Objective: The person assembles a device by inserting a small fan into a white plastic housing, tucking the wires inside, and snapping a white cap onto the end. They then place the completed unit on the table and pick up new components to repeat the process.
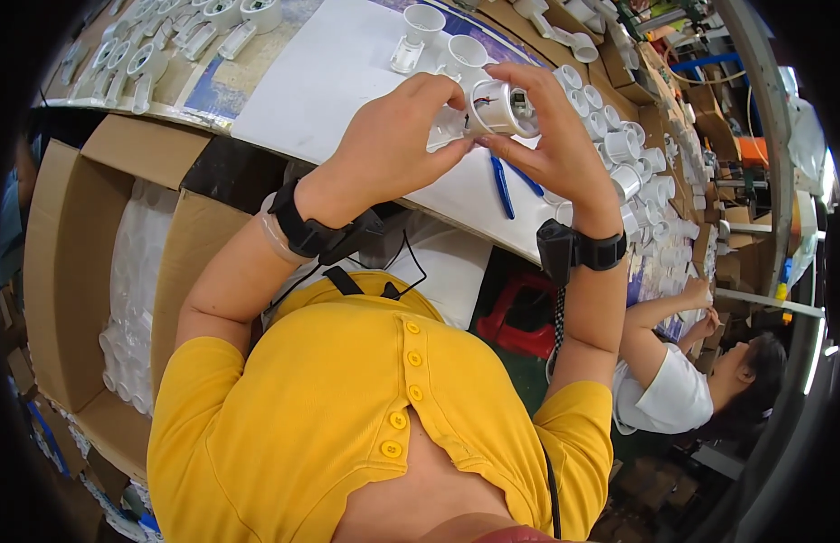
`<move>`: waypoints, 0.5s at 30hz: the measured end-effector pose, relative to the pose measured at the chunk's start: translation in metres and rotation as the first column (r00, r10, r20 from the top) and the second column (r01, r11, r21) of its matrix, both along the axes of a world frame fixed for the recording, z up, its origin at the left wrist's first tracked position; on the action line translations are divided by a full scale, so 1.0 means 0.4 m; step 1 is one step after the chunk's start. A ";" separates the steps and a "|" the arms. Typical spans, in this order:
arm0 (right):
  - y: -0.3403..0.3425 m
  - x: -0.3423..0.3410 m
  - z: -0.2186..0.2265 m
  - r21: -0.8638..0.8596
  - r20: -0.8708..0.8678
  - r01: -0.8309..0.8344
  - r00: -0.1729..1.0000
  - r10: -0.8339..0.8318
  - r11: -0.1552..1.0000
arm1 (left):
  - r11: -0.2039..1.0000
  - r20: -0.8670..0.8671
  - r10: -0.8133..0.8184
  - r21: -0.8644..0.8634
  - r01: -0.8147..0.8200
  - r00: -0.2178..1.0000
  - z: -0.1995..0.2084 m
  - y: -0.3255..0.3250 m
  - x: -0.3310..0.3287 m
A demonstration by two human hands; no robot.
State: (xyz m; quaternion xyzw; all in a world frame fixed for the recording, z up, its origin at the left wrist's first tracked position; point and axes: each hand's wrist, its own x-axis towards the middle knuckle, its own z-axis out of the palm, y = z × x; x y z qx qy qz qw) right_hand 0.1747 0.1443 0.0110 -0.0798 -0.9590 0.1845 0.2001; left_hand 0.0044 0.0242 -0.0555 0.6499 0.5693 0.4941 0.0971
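Note:
Over the work table, my two hands hold a white plastic cup-shaped housing with a handle-like part, tipped on its side. Thin red and dark wires and a small electronic part show in its openings. My left hand pinches the handle end between thumb and fingers. Round the cup's rim curve the thumb and fingers of my right hand. Two similar white housings, one farther off and one just behind my hands, stand on the white sheet. Blue-handled pliers lie below my right hand.
More white housings line the table's far left. Many white cups crowd the right side. An open cardboard box of translucent plastic cups stands at left. A co-worker works at right; a red stool sits under the table.

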 end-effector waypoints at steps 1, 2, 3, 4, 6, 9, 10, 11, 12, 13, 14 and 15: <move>-0.002 -0.003 0.001 0.002 0.004 -0.006 1.000 0.006 1.000 | 1.000 0.011 0.016 -0.003 -0.016 1.000 -0.001 0.000 0.002; -0.003 -0.005 0.002 0.003 0.006 -0.009 1.000 0.009 1.000 | 1.000 0.022 0.031 -0.005 -0.031 0.999 -0.003 -0.001 0.003; -0.005 -0.005 0.003 0.005 0.008 -0.009 1.000 0.009 1.000 | 0.999 0.033 0.044 -0.008 -0.043 0.999 -0.004 -0.002 0.005; -0.007 -0.005 0.003 0.006 0.010 -0.010 1.000 0.010 1.000 | 0.999 0.035 0.046 -0.007 -0.046 0.998 -0.004 -0.003 0.006; -0.009 -0.008 0.001 0.002 0.010 -0.007 1.000 0.007 1.000 | 0.997 0.045 0.074 0.009 -0.075 0.996 -0.005 -0.004 0.008; -0.012 -0.009 -0.002 -0.008 0.006 0.005 1.000 -0.005 1.000 | 0.996 0.059 0.083 0.033 -0.085 0.995 -0.011 -0.003 0.005; -0.012 -0.008 -0.001 -0.017 0.010 0.006 1.000 -0.006 1.000 | 0.996 0.066 0.077 0.048 -0.080 0.995 -0.014 -0.002 0.003; -0.012 -0.006 -0.001 -0.025 0.014 0.008 1.000 -0.008 1.000 | 0.995 0.073 0.070 0.064 -0.075 0.995 -0.015 -0.001 0.001; -0.012 -0.005 -0.001 -0.033 0.017 0.010 1.000 -0.009 0.999 | 0.995 0.074 0.070 0.065 -0.075 0.995 -0.016 0.000 -0.001; -0.011 -0.005 -0.003 -0.033 0.018 0.011 1.000 -0.011 0.999 | 0.995 0.072 0.079 0.062 -0.084 0.994 -0.016 0.000 -0.002; -0.011 -0.006 -0.005 -0.035 0.011 0.008 1.000 -0.008 0.999 | 0.994 0.070 0.088 0.059 -0.093 0.994 -0.017 0.001 -0.003; -0.012 -0.008 -0.007 -0.037 0.004 0.004 1.000 -0.004 0.999 | 0.993 0.069 0.097 0.056 -0.101 0.993 -0.017 0.002 -0.003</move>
